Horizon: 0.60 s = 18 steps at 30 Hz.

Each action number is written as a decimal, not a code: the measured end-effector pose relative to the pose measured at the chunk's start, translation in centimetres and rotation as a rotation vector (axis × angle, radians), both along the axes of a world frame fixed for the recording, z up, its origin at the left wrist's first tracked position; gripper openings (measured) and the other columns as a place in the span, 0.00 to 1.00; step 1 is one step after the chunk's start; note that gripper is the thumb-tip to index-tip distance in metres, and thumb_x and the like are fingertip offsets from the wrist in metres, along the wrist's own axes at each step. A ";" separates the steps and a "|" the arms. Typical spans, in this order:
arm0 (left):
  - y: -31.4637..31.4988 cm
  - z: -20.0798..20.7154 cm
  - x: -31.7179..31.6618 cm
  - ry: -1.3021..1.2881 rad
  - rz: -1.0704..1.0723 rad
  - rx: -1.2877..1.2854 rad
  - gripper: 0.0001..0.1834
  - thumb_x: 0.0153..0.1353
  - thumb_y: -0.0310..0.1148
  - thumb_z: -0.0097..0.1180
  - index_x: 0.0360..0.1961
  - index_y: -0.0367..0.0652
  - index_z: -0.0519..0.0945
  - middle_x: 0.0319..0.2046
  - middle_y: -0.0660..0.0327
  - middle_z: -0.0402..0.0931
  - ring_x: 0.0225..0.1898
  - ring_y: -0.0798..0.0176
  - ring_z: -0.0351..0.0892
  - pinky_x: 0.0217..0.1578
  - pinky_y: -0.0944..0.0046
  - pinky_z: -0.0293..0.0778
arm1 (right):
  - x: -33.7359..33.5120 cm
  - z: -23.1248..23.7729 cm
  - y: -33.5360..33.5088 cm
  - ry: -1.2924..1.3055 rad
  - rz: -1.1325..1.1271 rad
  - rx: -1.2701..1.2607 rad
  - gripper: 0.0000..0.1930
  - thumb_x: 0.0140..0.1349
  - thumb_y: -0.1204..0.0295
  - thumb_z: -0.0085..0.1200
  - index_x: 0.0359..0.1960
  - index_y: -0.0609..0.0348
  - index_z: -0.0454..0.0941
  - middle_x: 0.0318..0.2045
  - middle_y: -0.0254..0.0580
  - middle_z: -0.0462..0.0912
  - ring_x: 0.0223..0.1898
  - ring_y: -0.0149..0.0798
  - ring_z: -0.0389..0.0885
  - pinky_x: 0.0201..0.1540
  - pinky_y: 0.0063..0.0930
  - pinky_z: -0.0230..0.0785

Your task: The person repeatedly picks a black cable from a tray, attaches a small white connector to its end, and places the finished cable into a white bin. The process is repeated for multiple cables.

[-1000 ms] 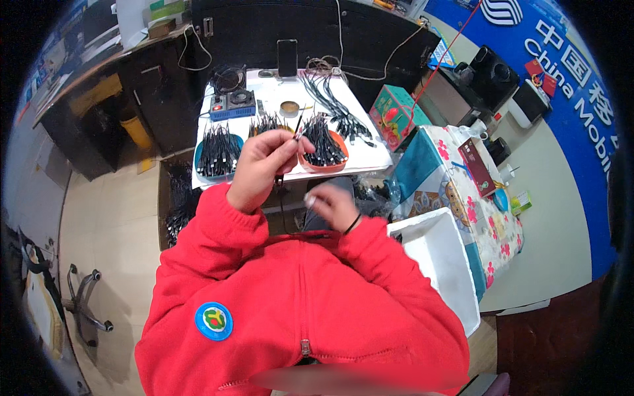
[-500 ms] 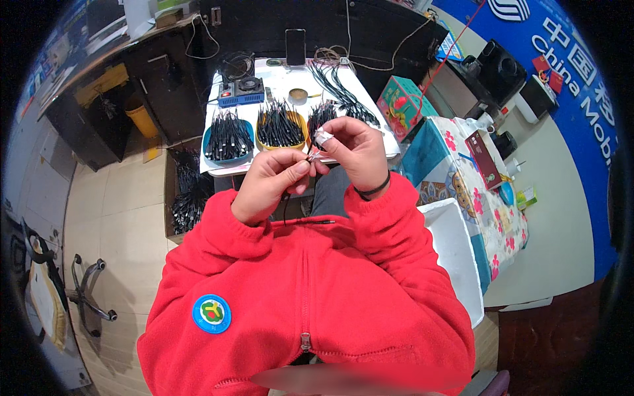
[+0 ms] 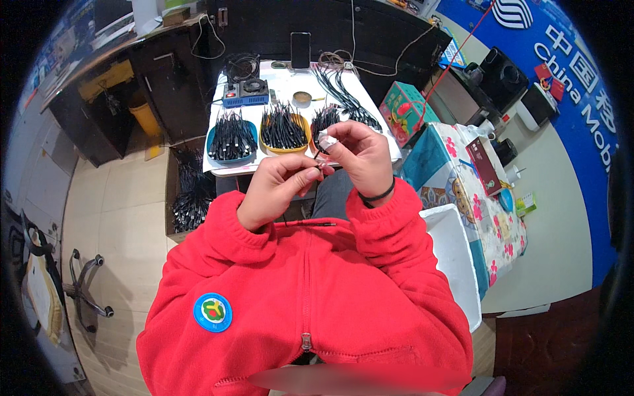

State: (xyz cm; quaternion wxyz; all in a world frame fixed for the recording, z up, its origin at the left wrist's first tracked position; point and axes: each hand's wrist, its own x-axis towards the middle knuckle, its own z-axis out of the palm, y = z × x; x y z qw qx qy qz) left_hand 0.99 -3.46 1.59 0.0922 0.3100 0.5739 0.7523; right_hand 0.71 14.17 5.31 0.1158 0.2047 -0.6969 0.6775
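My left hand (image 3: 281,189) is closed in a pinch on a thin black cable (image 3: 321,156), held in front of my chest. Just to its right and slightly higher, my right hand (image 3: 365,157) pinches near the upper end of that cable. Something white, perhaps a wrapping, shows at its thumb and forefinger. The fingers partly hide the cable's end. Beyond the hands, short black cables (image 3: 232,137) fill a blue bowl (image 3: 228,160), and more fill a yellow bowl (image 3: 285,150). Another bunch of black cables (image 3: 325,117) lies behind my right hand.
On the white table (image 3: 281,82) are a blue boxy device (image 3: 246,100), a round tin (image 3: 302,98), a phone (image 3: 300,50) and long black cables (image 3: 347,99). A floor box of cables (image 3: 191,214) stands left; a white foam box (image 3: 456,241) and patterned tablecloth (image 3: 489,241) are right.
The fingertips have drawn slightly apart, and a stretch of black cable now shows between them. Both hands have shifted a little to the right in the picture, as has the table.
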 end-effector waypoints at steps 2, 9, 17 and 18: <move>0.0 0.0 0.2 0.010 0.004 -0.058 0.10 0.65 0.27 0.51 0.41 0.33 0.81 0.28 0.65 0.78 0.23 0.78 0.67 0.25 0.77 0.66 | 0.1 0.1 0.1 -0.014 -0.013 0.013 0.05 0.57 0.77 0.59 0.35 0.65 0.78 0.27 0.33 0.80 0.28 0.23 0.77 0.30 0.15 0.68; -0.3 0.9 -0.3 -0.234 0.102 0.200 0.13 0.67 0.32 0.47 0.43 0.33 0.78 0.37 0.50 0.81 0.26 0.66 0.80 0.26 0.74 0.74 | -0.3 0.3 0.0 0.483 -0.125 0.228 0.04 0.50 0.82 0.60 0.28 0.64 0.80 0.25 0.40 0.79 0.28 0.33 0.78 0.31 0.24 0.68; 0.1 0.2 0.1 -0.172 0.161 0.207 0.10 0.66 0.28 0.49 0.39 0.32 0.79 0.25 0.58 0.78 0.17 0.76 0.64 0.17 0.78 0.58 | -0.4 -1.7 -0.6 0.285 -0.050 -0.014 0.07 0.54 0.83 0.59 0.35 0.67 0.79 0.32 0.39 0.79 0.34 0.29 0.79 0.36 0.19 0.70; 0.1 0.1 0.1 -0.162 0.171 0.217 0.10 0.66 0.28 0.50 0.39 0.32 0.79 0.25 0.58 0.78 0.17 0.76 0.64 0.17 0.78 0.58 | -0.4 -1.9 -0.5 0.209 -0.045 -0.095 0.07 0.55 0.83 0.59 0.36 0.67 0.79 0.33 0.39 0.79 0.35 0.28 0.78 0.37 0.18 0.71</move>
